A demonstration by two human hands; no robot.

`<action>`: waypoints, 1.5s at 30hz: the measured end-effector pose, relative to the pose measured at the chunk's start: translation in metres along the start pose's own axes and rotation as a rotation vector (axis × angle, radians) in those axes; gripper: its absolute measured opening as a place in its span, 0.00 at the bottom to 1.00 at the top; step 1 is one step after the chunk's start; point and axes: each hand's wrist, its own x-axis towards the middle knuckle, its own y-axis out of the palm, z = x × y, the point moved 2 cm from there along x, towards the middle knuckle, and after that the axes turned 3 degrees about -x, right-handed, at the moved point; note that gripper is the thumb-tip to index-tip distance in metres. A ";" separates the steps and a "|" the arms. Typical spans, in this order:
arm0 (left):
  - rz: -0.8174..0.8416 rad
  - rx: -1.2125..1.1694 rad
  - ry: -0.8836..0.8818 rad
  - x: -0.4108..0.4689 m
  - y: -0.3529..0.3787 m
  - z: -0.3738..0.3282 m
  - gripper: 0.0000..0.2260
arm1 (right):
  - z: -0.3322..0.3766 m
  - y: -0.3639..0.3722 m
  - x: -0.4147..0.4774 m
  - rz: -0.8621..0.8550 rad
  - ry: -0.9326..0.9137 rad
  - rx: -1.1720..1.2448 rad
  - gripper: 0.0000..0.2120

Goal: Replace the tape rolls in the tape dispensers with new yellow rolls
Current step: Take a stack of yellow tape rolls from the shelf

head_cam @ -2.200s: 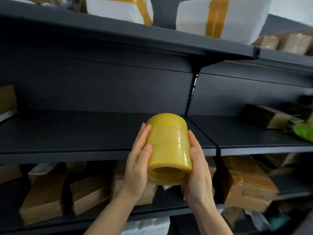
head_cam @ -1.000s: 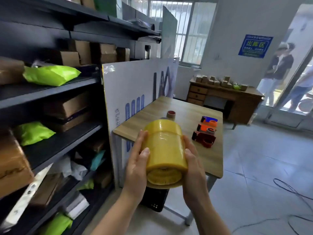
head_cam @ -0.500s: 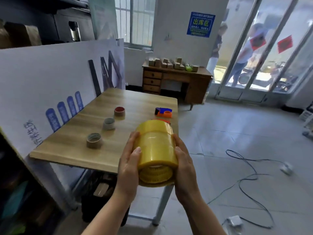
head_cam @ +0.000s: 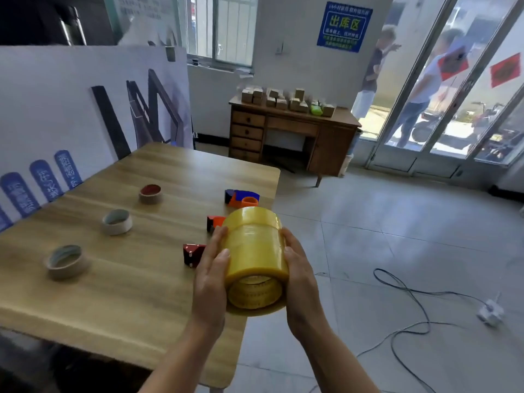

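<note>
The stack of yellow tape rolls [head_cam: 255, 251] is held between both hands, lying on its side with its hollow core facing the camera. The left hand [head_cam: 211, 275] presses flat against the stack's left flank, fingers stretched forward along the wrap and thumb laid over the top edge. The right hand [head_cam: 300, 275] mirrors it on the other flank. Neither grip wraps around: each is an open palm squeezing inward, so the stack is pinched between the two hands. It hangs in the air above the near right corner of the wooden worktop [head_cam: 119, 279], partly past its edge and over the tiled floor [head_cam: 397, 222].

Three tape dispensers lie on the worktop, just beyond the stack and partly hidden by it and the left hand. The nearest, a red dispenser [head_cam: 192, 253], shows only its blade end beside the left fingers. An orange-red dispenser [head_cam: 215, 222] peeks out behind the stack's far rim. The blue and orange dispenser [head_cam: 242, 198] lies farthest back and is almost fully in view.

Along the left half of the worktop sit three spent cardboard cores, well apart from one another in a diagonal row: a near core [head_cam: 66, 262], a middle core [head_cam: 116, 221] and a far core [head_cam: 150, 193] (this last one reddish inside).

A white printed board [head_cam: 71, 103] stands against the worktop's left side. Behind, a brown desk [head_cam: 292, 137] carries small boxes, and a cable [head_cam: 411, 313] loops over the floor at right.
</note>
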 end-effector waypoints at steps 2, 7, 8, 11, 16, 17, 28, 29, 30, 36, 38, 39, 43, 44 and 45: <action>-0.017 -0.010 -0.023 0.020 0.020 0.012 0.23 | -0.003 -0.018 0.027 0.007 0.027 -0.016 0.18; -0.066 -0.012 -0.057 0.080 0.060 0.042 0.16 | -0.008 -0.049 0.100 0.033 0.051 -0.041 0.15; -0.069 -0.013 -0.063 0.093 0.066 0.050 0.15 | -0.010 -0.054 0.117 0.037 0.060 -0.044 0.16; -0.093 -0.024 -0.092 0.137 0.084 0.075 0.16 | -0.017 -0.067 0.168 0.050 0.077 -0.062 0.16; -0.155 -0.012 -0.112 0.224 0.107 0.113 0.17 | -0.033 -0.078 0.266 0.076 0.108 -0.077 0.14; -0.170 -0.010 -0.124 0.242 0.110 0.119 0.16 | -0.035 -0.079 0.287 0.086 0.123 -0.082 0.14; -0.317 0.059 -0.277 0.400 0.130 0.161 0.16 | -0.046 -0.069 0.466 0.199 0.301 -0.123 0.15; -0.335 0.071 -0.291 0.413 0.131 0.165 0.16 | -0.046 -0.067 0.481 0.213 0.309 -0.142 0.15; -0.357 0.077 -0.300 0.426 0.132 0.169 0.16 | -0.047 -0.066 0.497 0.227 0.320 -0.162 0.15; -0.514 0.124 -0.377 0.511 0.133 0.197 0.18 | -0.071 -0.054 0.601 0.349 0.482 -0.232 0.15; -0.586 0.136 -0.403 0.537 0.132 0.206 0.18 | -0.081 -0.048 0.634 0.421 0.508 -0.284 0.12; -0.615 0.127 -0.428 0.549 0.131 0.211 0.18 | -0.085 -0.045 0.649 0.456 0.524 -0.299 0.12; -0.703 0.048 -0.523 0.583 0.133 0.226 0.16 | -0.100 -0.035 0.702 0.550 0.604 -0.368 0.14; -0.731 0.026 -0.531 0.591 0.134 0.230 0.15 | -0.103 -0.032 0.714 0.566 0.606 -0.395 0.14; -0.761 0.004 -0.539 0.599 0.134 0.233 0.15 | -0.106 -0.030 0.724 0.580 0.605 -0.417 0.14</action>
